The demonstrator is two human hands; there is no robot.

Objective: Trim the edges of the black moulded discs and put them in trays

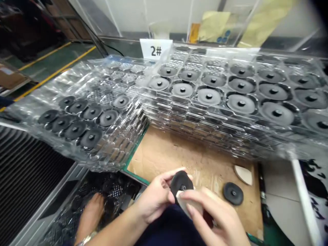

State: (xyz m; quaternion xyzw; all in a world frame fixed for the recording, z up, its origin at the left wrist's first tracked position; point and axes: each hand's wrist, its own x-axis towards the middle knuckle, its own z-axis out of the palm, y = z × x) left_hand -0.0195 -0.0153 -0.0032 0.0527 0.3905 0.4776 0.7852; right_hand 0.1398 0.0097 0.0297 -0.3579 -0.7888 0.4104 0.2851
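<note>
My left hand (159, 196) is closed around a black rounded disc (181, 181) with a small raised hub, which it holds tilted by its edge. Pinched in my right hand (217, 215) is a flat off-white pad (189, 205); its tip touches or overlaps the disc near the hub. My right fingers cover part of the pad. A second black disc (233, 193) lies hub up on the brown cardboard (164, 150), to the right of my hands. Above it rests another off-white pad (243, 175).
Stacked clear plastic trays (205, 112) of similar discs stand behind the cardboard. Another tray stack (115, 143), partly filled, is at left. A co-worker's hand (93, 210) reaches over dark parts at lower left. A "2#" sign (156, 49) stands at the back.
</note>
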